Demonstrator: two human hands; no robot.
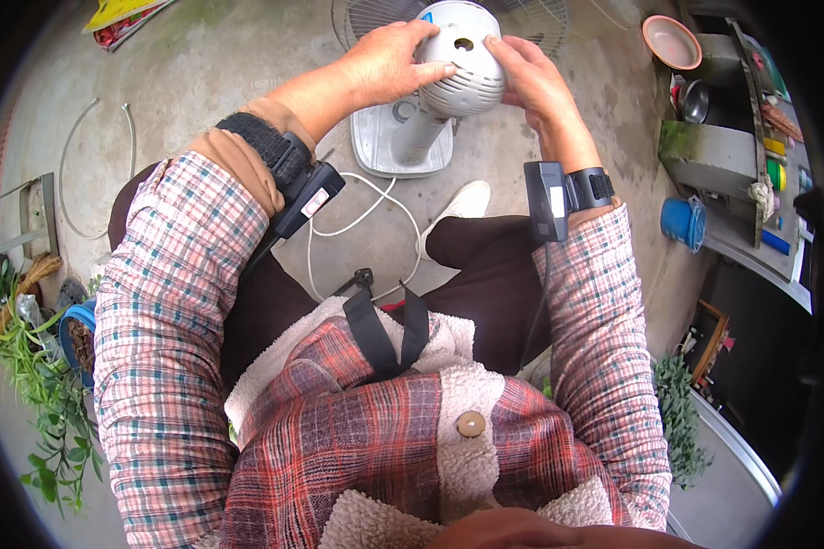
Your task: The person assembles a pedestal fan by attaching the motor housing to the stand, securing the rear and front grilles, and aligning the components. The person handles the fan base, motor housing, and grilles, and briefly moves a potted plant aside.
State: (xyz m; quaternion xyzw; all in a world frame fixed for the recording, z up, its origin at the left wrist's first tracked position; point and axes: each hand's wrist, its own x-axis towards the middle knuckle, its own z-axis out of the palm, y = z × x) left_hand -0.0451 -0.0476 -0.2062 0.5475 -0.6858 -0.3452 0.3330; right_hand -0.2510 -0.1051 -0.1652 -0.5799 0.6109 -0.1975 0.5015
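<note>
A light grey electric fan stands in front of me, with the back of its rounded motor housing (465, 84) facing me. The housing has slotted vents and a small dark hole. My left hand (384, 62) grips its left side, thumb lying across the vents. Around the right side curls my right hand (540, 90), its thumb near the top and its other fingers partly hidden. Beyond the housing, the wire guard (542, 26) is cut off by the picture's top edge. Below, the fan's base (375, 145) rests on the concrete floor.
The white power cord (416, 247) loops over the floor between my feet. A pale hose (62, 178) lies at left, near potted plants (50, 393). On the right are a pink basin (672, 42), a blue bucket (681, 222) and a cluttered concrete shelf (719, 151).
</note>
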